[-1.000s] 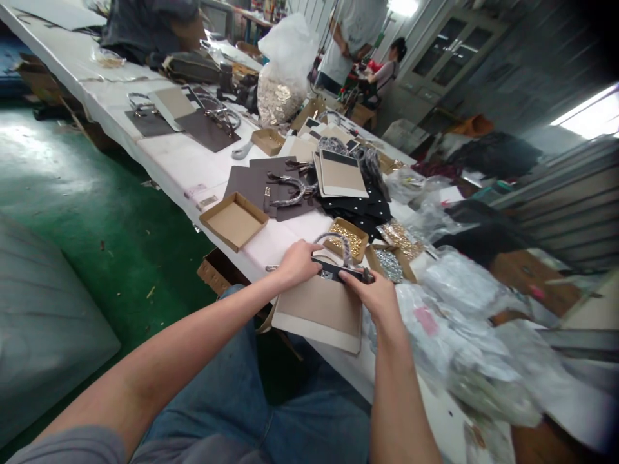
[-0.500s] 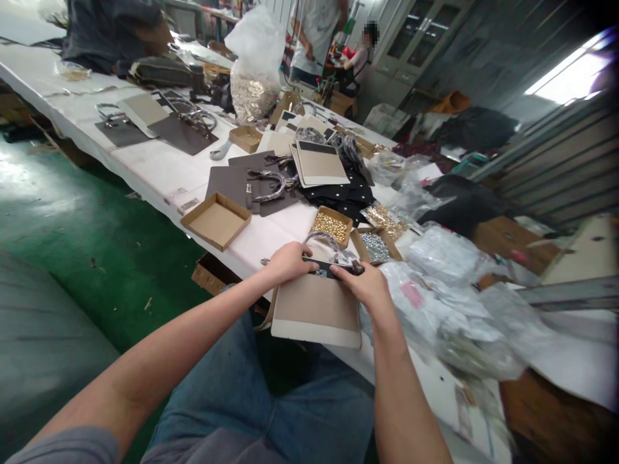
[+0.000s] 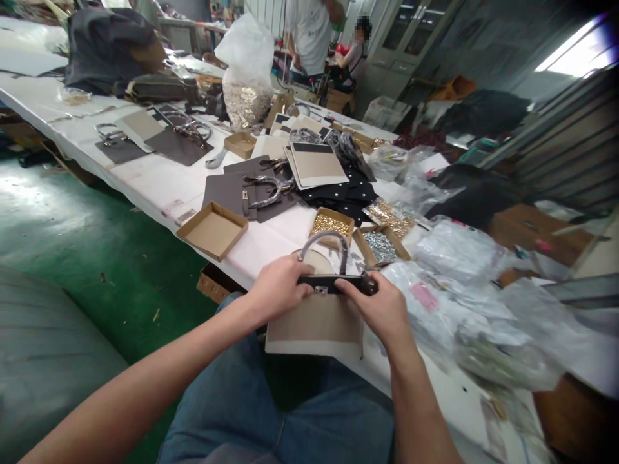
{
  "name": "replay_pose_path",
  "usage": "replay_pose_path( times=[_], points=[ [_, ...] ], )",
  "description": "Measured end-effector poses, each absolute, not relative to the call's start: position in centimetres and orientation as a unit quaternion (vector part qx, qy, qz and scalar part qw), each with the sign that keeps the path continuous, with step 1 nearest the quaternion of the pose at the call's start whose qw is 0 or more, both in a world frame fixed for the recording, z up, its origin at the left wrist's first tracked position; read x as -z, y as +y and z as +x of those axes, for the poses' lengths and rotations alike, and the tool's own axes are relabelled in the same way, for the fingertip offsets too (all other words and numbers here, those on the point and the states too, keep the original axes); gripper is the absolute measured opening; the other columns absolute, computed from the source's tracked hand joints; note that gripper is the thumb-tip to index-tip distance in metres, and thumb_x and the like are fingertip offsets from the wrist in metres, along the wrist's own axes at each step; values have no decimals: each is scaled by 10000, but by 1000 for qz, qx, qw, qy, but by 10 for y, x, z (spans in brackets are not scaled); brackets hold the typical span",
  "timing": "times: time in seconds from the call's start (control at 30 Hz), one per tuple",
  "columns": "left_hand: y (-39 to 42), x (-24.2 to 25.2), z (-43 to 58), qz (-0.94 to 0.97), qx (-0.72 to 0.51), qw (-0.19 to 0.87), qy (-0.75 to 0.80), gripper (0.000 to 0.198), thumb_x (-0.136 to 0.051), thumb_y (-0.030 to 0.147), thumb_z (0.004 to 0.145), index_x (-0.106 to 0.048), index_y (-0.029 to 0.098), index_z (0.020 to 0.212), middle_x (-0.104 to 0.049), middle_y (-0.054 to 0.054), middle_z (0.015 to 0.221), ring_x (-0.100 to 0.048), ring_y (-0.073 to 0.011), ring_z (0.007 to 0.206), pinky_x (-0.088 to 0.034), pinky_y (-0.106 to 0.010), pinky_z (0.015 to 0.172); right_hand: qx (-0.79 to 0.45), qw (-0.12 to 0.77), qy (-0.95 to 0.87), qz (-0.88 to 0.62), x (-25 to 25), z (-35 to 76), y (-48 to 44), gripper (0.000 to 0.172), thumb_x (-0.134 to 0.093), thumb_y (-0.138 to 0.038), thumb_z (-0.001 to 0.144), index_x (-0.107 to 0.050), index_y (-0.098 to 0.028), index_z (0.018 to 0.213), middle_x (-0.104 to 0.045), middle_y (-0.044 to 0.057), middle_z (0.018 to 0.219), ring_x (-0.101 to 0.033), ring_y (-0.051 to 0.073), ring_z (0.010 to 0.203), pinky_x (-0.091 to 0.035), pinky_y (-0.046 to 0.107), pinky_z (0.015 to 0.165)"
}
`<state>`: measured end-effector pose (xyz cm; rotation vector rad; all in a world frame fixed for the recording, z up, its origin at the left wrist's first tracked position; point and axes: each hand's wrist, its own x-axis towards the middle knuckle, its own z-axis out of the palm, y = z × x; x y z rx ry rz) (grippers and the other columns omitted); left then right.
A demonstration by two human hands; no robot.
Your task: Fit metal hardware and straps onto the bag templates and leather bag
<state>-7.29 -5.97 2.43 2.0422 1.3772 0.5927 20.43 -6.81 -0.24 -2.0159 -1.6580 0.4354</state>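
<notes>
A beige handbag panel [image 3: 312,325] with a dark top band and a small metal clasp hangs over the table's near edge. My left hand [image 3: 283,287] grips the band left of the clasp, thumb on the front and the other fingers mostly hidden. On the right end of the same band, my right hand [image 3: 382,303] is closed with its thumb pressed on the front. A plastic-wrapped handle [image 3: 326,235] arches up behind the band. Just beyond it are a carton tray of gold-coloured metal pieces [image 3: 331,224] and another of silver-coloured pieces [image 3: 380,246].
An open cardboard tray [image 3: 213,229] sits near the table's left edge. Behind lie dark panels with handles [image 3: 232,192] and stacked beige panels [image 3: 316,164]. Plastic bags [image 3: 449,258] crowd the right side. Two people [image 3: 309,38] are in the background.
The bag panel has come slightly lower in view, and its handle now stands up higher behind the band. Both hands keep their hold on the band. The camera view has shifted a little.
</notes>
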Motion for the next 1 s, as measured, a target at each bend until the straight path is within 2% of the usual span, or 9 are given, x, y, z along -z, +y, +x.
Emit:
replay_pose_path(
  times=[0.2, 0.37, 0.53, 0.67, 0.73, 0.87, 1.0],
  points=[
    [-113, -7, -84, 705, -274, 340, 558, 193, -737, 267, 1037, -922, 301, 1081, -798, -78, 1078, -758, -280, 1027, -583, -375, 887, -165, 250, -623, -723, 1, 187, -93, 675, -884, -901, 760, -712, -264, 901, -775, 65, 820, -682, 282, 758, -467, 377, 724],
    [-61, -13, -78, 706, -282, 356, 543, 186, -770, 306, 1010, -939, 301, 1087, -860, -64, 1087, -775, -278, 1033, -590, -377, 915, -137, 220, -592, -763, -4, 186, -75, 694, -819, -943, 788, -730, -270, 934, -808, 112, 871, -727, 336, 808, -489, 401, 732],
    [8, -22, -62, 721, -188, 330, 580, 176, -815, 301, 923, -933, 258, 1046, -886, -93, 1031, -795, -292, 978, -600, -382, 903, -89, 106, -599, -788, -3, 189, -33, 737, -679, -954, 877, -796, -244, 1041, -849, 224, 1063, -789, 435, 998, -534, 464, 795],
    [24, -6, -51, 715, -109, 301, 622, 185, -817, 339, 901, -902, 231, 1024, -873, -127, 1024, -799, -319, 969, -595, -389, 867, -106, 71, -614, -779, 17, 188, -16, 752, -644, -937, 905, -817, -222, 1061, -847, 245, 1092, -796, 459, 1067, -566, 498, 850],
    [22, 4, -47, 718, -109, 276, 630, 219, -788, 366, 936, -891, 232, 1074, -863, -140, 1072, -789, -329, 1015, -590, -400, 895, -109, 78, -615, -777, 25, 189, -13, 762, -643, -930, 912, -821, -213, 1095, -847, 245, 1105, -795, 459, 1083, -570, 501, 865],
    [13, 18, -38, 743, -135, 196, 626, 251, -728, 357, 999, -869, 227, 1161, -792, -183, 1242, -711, -371, 1214, -543, -476, 1062, -114, 115, -620, -767, 33, 192, -7, 759, -708, -884, 898, -818, -198, 1204, -848, 233, 1142, -792, 439, 1087, -562, 486, 877],
    [4, 31, -37, 746, -190, 186, 611, 314, -654, 307, 1050, -828, 306, 1311, -685, -153, 1445, -609, -372, 1369, -477, -530, 1161, -133, 129, -633, -752, 35, 193, -2, 641, -745, -834, 900, -817, -221, 1078, -846, 198, 1067, -780, 401, 995, -528, 445, 815]
  ],
)
